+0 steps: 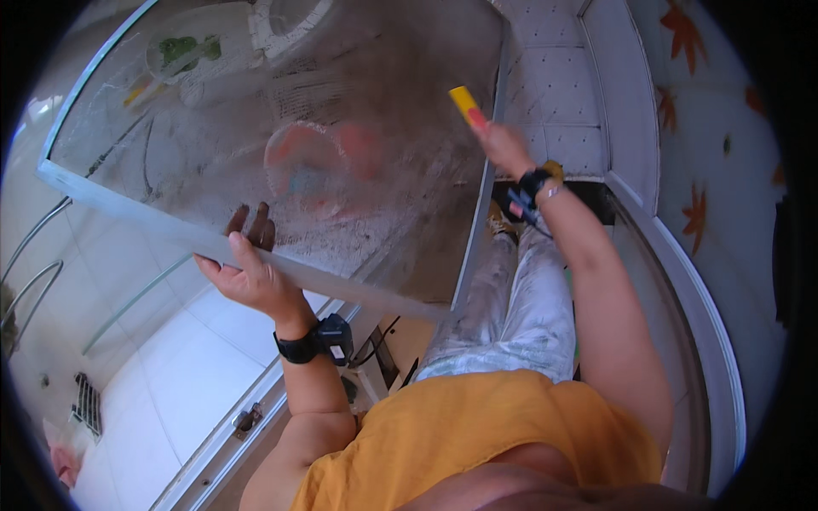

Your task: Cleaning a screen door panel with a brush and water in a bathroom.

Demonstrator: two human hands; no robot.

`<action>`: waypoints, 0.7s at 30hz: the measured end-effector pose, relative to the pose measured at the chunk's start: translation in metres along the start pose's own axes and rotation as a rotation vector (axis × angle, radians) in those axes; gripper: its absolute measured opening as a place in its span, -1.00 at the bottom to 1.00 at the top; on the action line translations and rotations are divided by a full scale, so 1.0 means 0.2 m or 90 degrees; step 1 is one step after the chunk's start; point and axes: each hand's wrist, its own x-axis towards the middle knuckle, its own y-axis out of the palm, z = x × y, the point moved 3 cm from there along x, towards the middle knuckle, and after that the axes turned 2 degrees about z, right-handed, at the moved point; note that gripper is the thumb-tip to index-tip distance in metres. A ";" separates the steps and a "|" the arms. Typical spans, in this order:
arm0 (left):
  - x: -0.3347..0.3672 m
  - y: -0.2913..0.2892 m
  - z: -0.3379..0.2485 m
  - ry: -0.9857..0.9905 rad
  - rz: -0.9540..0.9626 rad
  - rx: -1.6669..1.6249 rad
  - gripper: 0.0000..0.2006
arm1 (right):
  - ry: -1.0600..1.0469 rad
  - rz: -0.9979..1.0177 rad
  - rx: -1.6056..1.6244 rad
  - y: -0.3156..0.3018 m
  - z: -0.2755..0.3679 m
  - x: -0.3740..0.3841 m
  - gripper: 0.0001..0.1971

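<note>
A large see-through panel (400,162) with a pale metal frame stands tilted in front of me, its surface dusty and smeared. My left hand (260,281) grips the lower frame edge, thumb on the near side and fingertips visible through the pane behind it. At the panel's right edge, my right hand (507,152) is closed round a yellow-and-red stick-like tool (464,104). Its yellow end points up and left, over the pane; I cannot make out its exact kind. Through the pane, blurred, show a red round thing (307,162) and a green patch (189,51).
A metal door track (223,456) runs along the lower left beside white tiles (200,362). A dark grate (87,404) and curved metal tubes (34,298) are at the far left. White floor tiles (567,102) and a door panel with orange leaf shapes (694,217) lie to the right.
</note>
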 end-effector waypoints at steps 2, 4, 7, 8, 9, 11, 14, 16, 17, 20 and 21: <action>0.00 0.01 -0.01 -0.002 0.000 -0.003 -0.62 | -0.089 0.027 0.047 0.04 0.14 -0.03 -0.70; 0.02 0.03 -0.02 -0.004 -0.001 0.012 -0.61 | -0.220 0.035 -0.049 0.09 0.32 -0.07 -0.67; 0.03 0.05 -0.02 -0.003 0.005 0.022 -0.60 | -0.175 -0.042 -0.128 0.11 0.04 0.10 -0.65; 0.02 0.04 -0.01 -0.009 0.010 0.032 -0.59 | -0.104 -0.079 -0.161 0.11 -0.08 0.14 -0.64; 0.03 0.05 0.01 -0.007 0.014 0.024 -0.59 | -0.100 -0.084 -0.167 0.09 -0.20 0.20 -0.64; 0.01 0.03 0.02 0.011 0.000 0.064 -0.59 | 0.188 0.024 -0.078 0.08 -0.44 0.25 -0.66; 0.03 -0.02 0.02 -0.001 -0.026 0.084 -0.57 | -0.107 -0.096 -0.045 0.01 0.14 0.26 -0.64; 0.04 -0.02 0.02 0.000 -0.028 0.080 -0.51 | -0.262 -0.155 0.001 -0.02 0.26 0.26 -0.64; 0.04 -0.01 0.02 -0.004 -0.023 0.082 -0.51 | -0.217 -0.100 -0.061 0.02 0.21 0.31 -0.63; 0.06 0.02 0.04 -0.005 -0.023 0.109 -0.60 | 0.151 0.070 -0.006 0.01 -0.22 0.53 -0.59; 0.04 0.01 0.05 -0.016 -0.029 0.118 -0.59 | 0.134 0.000 -0.022 0.07 -0.27 0.54 -0.54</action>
